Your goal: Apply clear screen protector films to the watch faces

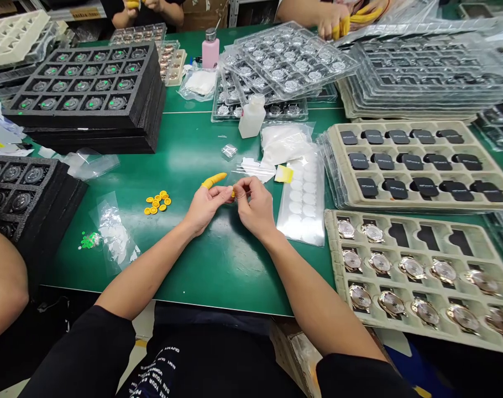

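Note:
My left hand and my right hand meet above the middle of the green table. A yellow finger cot covers the stretched left index finger. Between the fingertips of both hands a small yellow finger cot is pinched, mostly hidden by the fingers. Left of my hands lie several rolled yellow finger cots in a loose group. Close by on the right are a sheet of round white stickers and a yellow-and-white piece.
At right, trays hold watch cases and black pieces. Black foam trays stand at left. Clear trays, a white bottle and a pink bottle stand farther back. Co-workers' hands show across the table.

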Demonstrator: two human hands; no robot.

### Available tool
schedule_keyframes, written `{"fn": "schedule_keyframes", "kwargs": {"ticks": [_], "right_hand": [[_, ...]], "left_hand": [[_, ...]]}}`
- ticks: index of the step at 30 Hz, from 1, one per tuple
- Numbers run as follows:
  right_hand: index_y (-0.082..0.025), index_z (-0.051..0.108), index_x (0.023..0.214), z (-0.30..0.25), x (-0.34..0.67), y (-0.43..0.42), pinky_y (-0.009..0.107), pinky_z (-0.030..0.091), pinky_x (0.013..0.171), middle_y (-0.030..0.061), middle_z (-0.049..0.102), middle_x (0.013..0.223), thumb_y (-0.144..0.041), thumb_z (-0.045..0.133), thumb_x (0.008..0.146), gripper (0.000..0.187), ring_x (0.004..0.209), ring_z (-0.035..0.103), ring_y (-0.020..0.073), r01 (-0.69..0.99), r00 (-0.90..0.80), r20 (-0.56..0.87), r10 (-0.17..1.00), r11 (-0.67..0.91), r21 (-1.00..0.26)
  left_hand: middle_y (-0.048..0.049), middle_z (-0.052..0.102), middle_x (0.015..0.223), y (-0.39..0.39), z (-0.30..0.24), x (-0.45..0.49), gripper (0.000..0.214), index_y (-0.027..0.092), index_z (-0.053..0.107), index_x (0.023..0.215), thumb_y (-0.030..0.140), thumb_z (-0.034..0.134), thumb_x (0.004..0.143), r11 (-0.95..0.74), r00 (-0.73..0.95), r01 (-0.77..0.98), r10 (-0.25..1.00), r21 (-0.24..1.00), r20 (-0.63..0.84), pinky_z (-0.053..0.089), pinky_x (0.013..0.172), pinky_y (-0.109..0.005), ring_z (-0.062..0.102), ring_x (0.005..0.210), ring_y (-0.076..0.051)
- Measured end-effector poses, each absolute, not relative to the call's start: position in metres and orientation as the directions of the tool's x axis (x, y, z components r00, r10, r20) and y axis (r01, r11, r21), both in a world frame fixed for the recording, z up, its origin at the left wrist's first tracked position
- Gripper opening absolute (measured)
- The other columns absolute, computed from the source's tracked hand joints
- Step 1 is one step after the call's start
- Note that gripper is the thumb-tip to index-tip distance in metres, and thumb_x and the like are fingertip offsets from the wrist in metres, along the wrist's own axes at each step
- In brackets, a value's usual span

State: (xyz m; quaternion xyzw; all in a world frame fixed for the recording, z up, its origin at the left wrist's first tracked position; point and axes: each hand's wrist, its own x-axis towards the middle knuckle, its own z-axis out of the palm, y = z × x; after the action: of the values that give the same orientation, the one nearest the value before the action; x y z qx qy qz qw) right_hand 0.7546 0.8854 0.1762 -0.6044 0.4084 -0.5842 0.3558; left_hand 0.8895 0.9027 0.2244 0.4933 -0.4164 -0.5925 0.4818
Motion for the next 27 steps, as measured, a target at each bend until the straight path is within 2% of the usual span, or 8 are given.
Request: {"fn": "schedule_keyframes", "kwargs": {"ticks": [3,5,8,11,15,19,24,27], "right_hand": [[-0.023,0.054,0.086,0.177,0.757,0.888,0.034,0.048,0.072,0.0031,0.062,0.083,-0.049,0.048,0.103,0.032,0.078,0.059,0.0174,-0.127,-0.009,0.467,-0.884,-0.463,-0.877],[-0.023,0.054,0.09,0.177,0.761,0.889,0.033,0.049,0.071,0.0024,0.062,0.085,-0.051,0.05,0.102,0.031,0.076,0.06,0.0161,-0.044,-0.017,0.403,-0.915,-0.402,-0.915],[-0.022,0.055,0.093,0.175,0.766,0.89,0.03,0.05,0.07,0.0007,0.064,0.085,-0.056,0.055,0.099,0.034,0.073,0.06,0.0139,0.11,0.008,0.269,-0.963,-0.267,-0.957],[-0.022,0.056,0.091,0.174,0.767,0.89,0.03,0.049,0.071,0.0005,0.064,0.084,-0.061,0.055,0.097,0.039,0.074,0.058,0.0136,0.126,0.054,0.247,-0.967,-0.239,-0.963],[-0.023,0.051,0.087,0.174,0.764,0.889,0.031,0.047,0.071,0.0011,0.059,0.083,-0.06,0.046,0.102,0.04,0.075,0.056,0.0148,0.021,0.035,0.34,-0.94,-0.339,-0.941],[-0.025,0.04,0.088,0.17,0.763,0.887,0.032,0.043,0.066,0.0026,0.054,0.084,-0.051,0.03,0.107,0.034,0.073,0.054,0.0168,-0.169,0.052,0.45,-0.892,-0.452,-0.876],[-0.024,0.038,0.089,0.166,0.763,0.885,0.036,0.038,0.063,0.0053,0.056,0.087,-0.037,0.031,0.106,0.022,0.066,0.048,0.0185,-0.312,0.127,0.566,-0.815,-0.574,-0.757],[-0.024,0.043,0.096,0.166,0.764,0.886,0.035,0.041,0.065,0.0047,0.058,0.089,-0.042,0.035,0.106,0.022,0.069,0.053,0.0182,-0.282,0.088,0.528,-0.845,-0.529,-0.8]], "left_hand": [[-0.002,0.073,0.079,0.902,0.224,0.891,0.055,0.015,0.067,0.111,0.042,0.091,0.069,-0.206,-0.014,0.109,-0.979,0.972,-0.206,0.05,0.088,-0.03,0.067,0.077,-0.014],[-0.0015,0.073,0.078,0.902,0.223,0.891,0.057,0.015,0.067,0.107,0.04,0.094,0.065,-0.203,0.02,0.168,-0.978,0.965,-0.209,0.051,0.089,-0.031,0.067,0.076,-0.014],[0.001,0.073,0.08,0.902,0.223,0.888,0.069,0.017,0.061,0.113,0.037,0.098,0.059,-0.134,0.108,0.309,-0.979,0.942,-0.175,0.051,0.09,-0.031,0.067,0.077,-0.012],[0.0033,0.071,0.078,0.903,0.224,0.885,0.071,0.017,0.059,0.117,0.035,0.098,0.06,-0.096,0.118,0.33,-0.983,0.939,-0.142,0.05,0.091,-0.029,0.066,0.078,-0.011],[0.0009,0.07,0.081,0.903,0.226,0.887,0.07,0.016,0.06,0.119,0.037,0.096,0.062,-0.152,0.014,0.275,-0.987,0.949,-0.162,0.048,0.091,-0.029,0.065,0.081,-0.012],[0.0001,0.068,0.079,0.903,0.228,0.889,0.054,0.015,0.068,0.111,0.033,0.093,0.067,-0.19,-0.057,0.221,-0.982,0.956,-0.182,0.045,0.089,-0.028,0.063,0.08,-0.013],[0.0004,0.062,0.07,0.903,0.233,0.89,0.037,0.012,0.071,0.106,0.013,0.081,0.07,-0.264,-0.068,0.349,-0.964,0.899,-0.256,0.043,0.074,-0.025,0.054,0.067,-0.01],[0.0014,0.06,0.069,0.902,0.232,0.891,0.037,0.013,0.071,0.108,0.012,0.08,0.072,-0.301,-0.084,0.447,-0.952,0.843,-0.295,0.044,0.071,-0.023,0.052,0.065,-0.008]]}}
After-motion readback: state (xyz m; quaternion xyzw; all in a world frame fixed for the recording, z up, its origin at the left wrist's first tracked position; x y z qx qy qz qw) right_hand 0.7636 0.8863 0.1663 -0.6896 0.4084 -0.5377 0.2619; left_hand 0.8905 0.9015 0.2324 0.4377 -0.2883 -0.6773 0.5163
